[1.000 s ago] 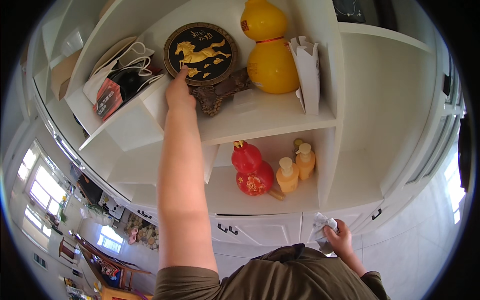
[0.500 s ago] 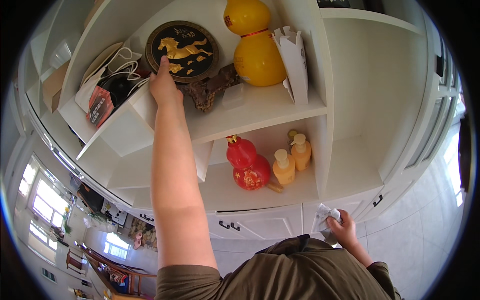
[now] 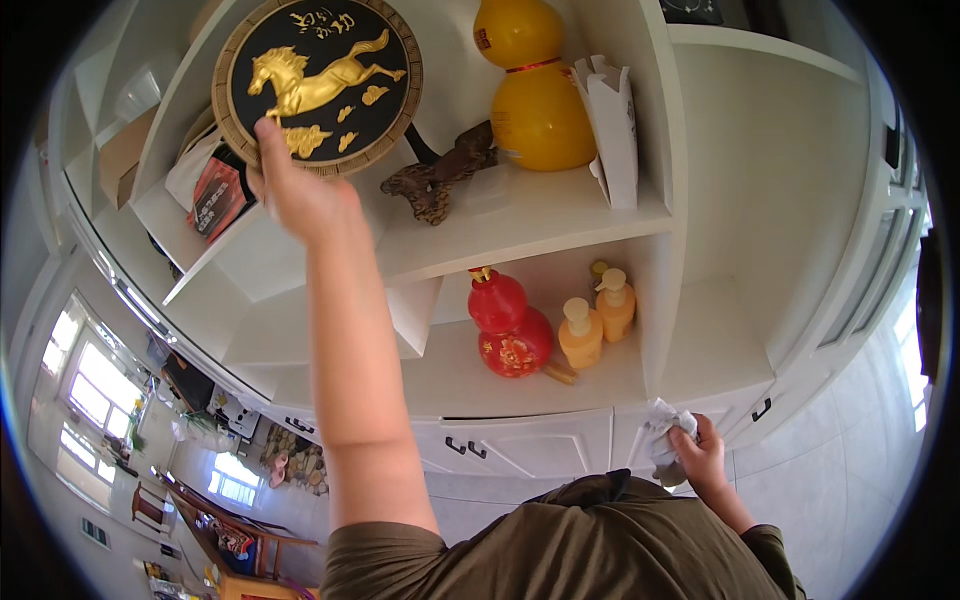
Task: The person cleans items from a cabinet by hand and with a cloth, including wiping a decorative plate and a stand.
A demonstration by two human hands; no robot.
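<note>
Holding one plaque (image 3: 320,88), one cloth (image 3: 662,438), two gourds (image 3: 543,115) nearby

1 red gourd (image 3: 510,328) near 2 orange pump bottles (image 3: 581,342), below 1 yellow gourd (image 3: 545,118)

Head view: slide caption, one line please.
Left hand holds a round horse plaque before a white shelf unit; right hand holds a crumpled pale cloth.

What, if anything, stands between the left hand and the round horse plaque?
Nothing visible: the left hand grips the plaque directly at its lower edge. The brown wooden piece lies on the shelf to their right; the right hand, holding a cloth, is well apart.
</note>
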